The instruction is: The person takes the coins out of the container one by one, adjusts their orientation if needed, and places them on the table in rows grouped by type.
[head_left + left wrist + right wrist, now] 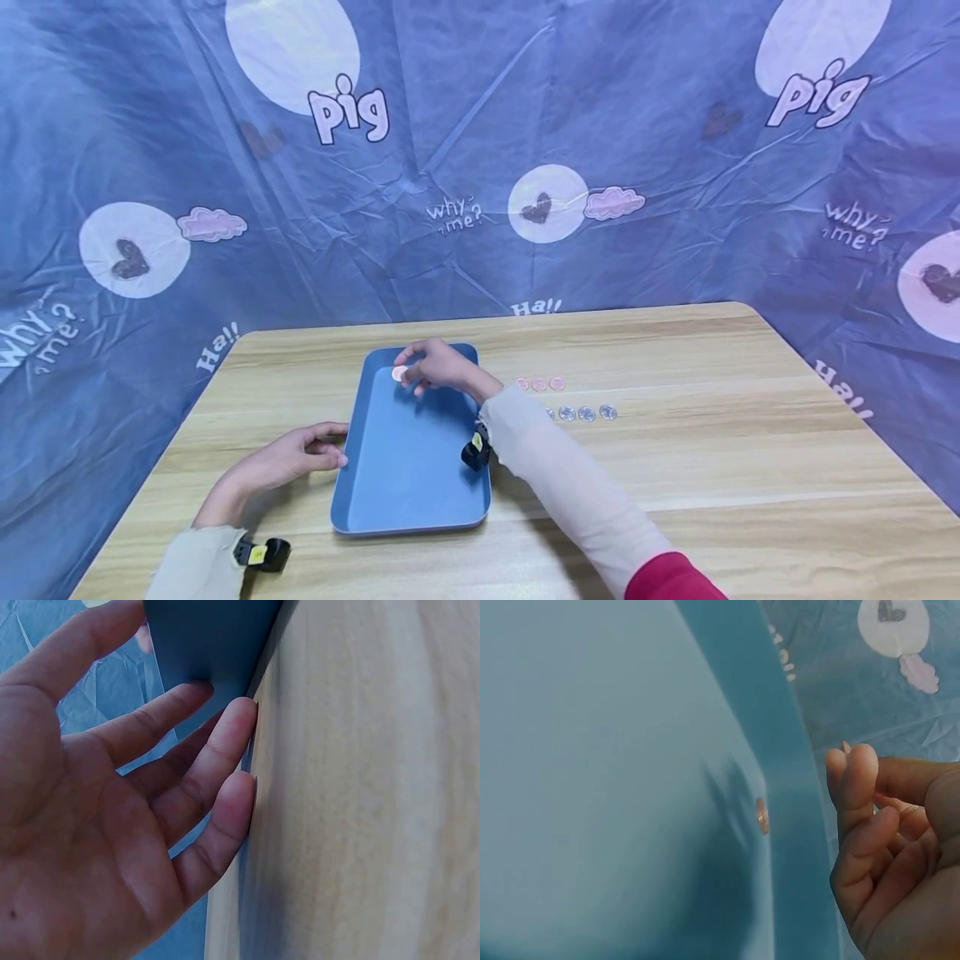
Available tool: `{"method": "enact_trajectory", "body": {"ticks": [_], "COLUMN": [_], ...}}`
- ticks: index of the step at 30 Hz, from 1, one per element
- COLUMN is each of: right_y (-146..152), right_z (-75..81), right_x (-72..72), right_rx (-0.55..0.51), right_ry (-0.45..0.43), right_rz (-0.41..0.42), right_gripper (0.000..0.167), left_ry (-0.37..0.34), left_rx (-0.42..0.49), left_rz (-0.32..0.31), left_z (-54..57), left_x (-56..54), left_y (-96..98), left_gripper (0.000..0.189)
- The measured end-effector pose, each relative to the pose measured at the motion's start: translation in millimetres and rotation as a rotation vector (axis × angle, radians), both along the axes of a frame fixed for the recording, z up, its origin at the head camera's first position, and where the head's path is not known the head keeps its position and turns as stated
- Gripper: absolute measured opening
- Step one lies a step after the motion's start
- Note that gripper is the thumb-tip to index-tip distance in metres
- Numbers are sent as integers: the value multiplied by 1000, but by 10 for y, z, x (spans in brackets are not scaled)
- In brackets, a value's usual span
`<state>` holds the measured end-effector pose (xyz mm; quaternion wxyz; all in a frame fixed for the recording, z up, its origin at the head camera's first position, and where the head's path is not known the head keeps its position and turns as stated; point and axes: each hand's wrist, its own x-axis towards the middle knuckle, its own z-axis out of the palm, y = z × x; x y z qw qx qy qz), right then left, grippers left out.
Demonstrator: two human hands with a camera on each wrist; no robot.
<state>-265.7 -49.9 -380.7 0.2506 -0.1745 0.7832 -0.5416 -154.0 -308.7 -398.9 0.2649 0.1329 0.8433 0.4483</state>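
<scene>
A blue tray (408,492) stands on the table. Over its far left part, my right hand (442,367) pinches a copper-coloured coin (846,747) between thumb and fingertips. Below that hand, another copper-coloured coin (762,815) lies on the tray floor close to the wall. My left hand (303,452) is at the tray's left side. Its fingers are loosely bent, with fingertips against the outer wall in the left wrist view, and the little finger is low by the table.
Right of the tray, three copper-coloured coins (539,384) lie in a row on the wooden table (720,458). A row of several silver coins (587,414) is nearer, partly hidden by the right sleeve. A blue printed cloth (465,275) hangs behind the table.
</scene>
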Motion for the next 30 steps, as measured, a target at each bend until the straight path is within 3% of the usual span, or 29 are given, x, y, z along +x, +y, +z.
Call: {"method": "enact_trajectory", "body": {"ticks": [7, 15, 30], "right_y": [6, 27, 353], "right_z": [121, 309, 663], "right_x": [22, 78, 180], "right_rx": [-63, -132, -79], "right_ry": [-16, -59, 43], "right_rz": [33, 9, 67], "right_gripper": [34, 31, 31], "left_ry": [-17, -7, 4], "left_rx": [14, 1, -24], "left_rz": [-2, 8, 16], "left_z": [-7, -2, 8], "left_x": [0, 7, 20], "left_y": [-7, -1, 4], "left_gripper": [67, 67, 67]}}
